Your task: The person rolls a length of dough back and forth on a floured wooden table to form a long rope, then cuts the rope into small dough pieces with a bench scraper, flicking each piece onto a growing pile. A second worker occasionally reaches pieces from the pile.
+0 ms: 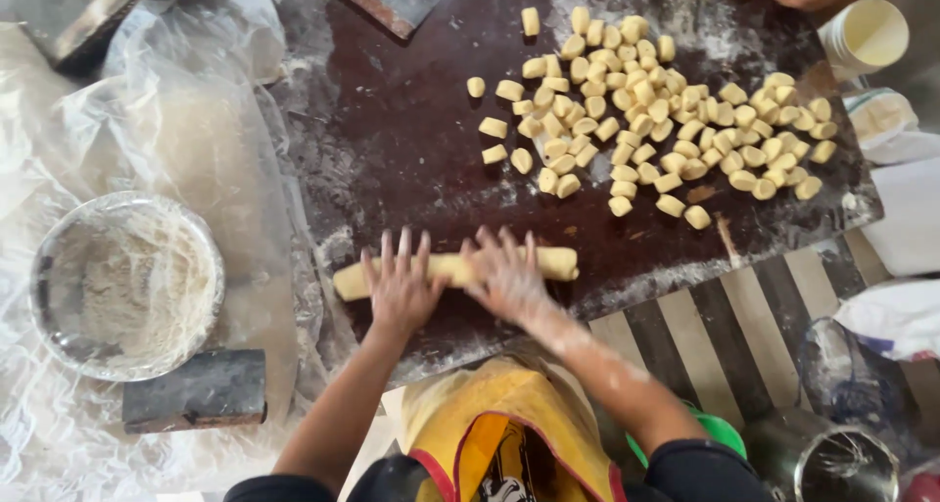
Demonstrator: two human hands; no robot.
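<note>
Yellow apron (509, 414) below; left hand (399, 288) and right hand (507, 279), fingers spread flat, press a pale dough roll (452, 267) on the dark floured board (392, 140): probably soft, light, easily dented, best handled mid-length with open palms.

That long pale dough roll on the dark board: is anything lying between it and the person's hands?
Nothing visible does. Both the left hand and the right hand rest flat on the long pale dough roll. The heap of small cut dough pieces lies farther up the dark floured board, apart from it.
</note>
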